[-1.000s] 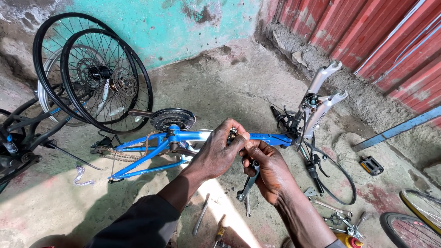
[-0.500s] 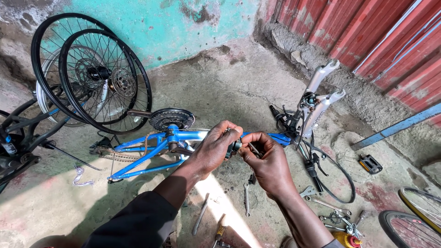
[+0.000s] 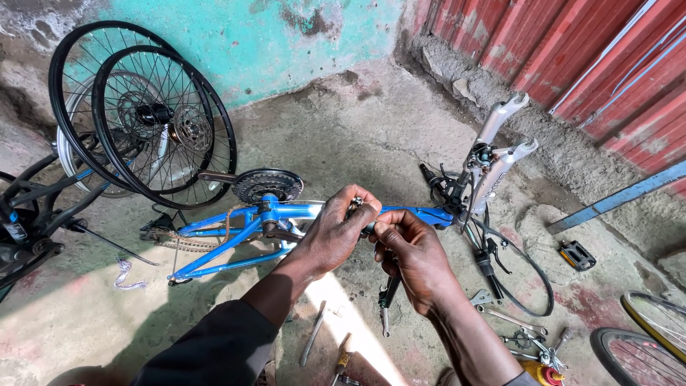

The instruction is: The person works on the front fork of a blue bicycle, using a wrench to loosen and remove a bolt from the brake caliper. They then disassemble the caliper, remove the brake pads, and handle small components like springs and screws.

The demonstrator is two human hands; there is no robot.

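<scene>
Blue bike frame (image 3: 236, 232) tube and its small part hide beneath left hand (image 3: 336, 232) and right hand (image 3: 414, 261).

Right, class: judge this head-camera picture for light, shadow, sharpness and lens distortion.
Head view: a bright sun patch lies on the concrete below the left hand and right hand; soft shade covers the blue frame; focus is sharp throughout; the wide lens bows the red wall at the edge.

bare concrete (image 3: 343, 121) beyond, wheels (image 3: 143, 114) left, fork (image 3: 493, 154) right
</scene>
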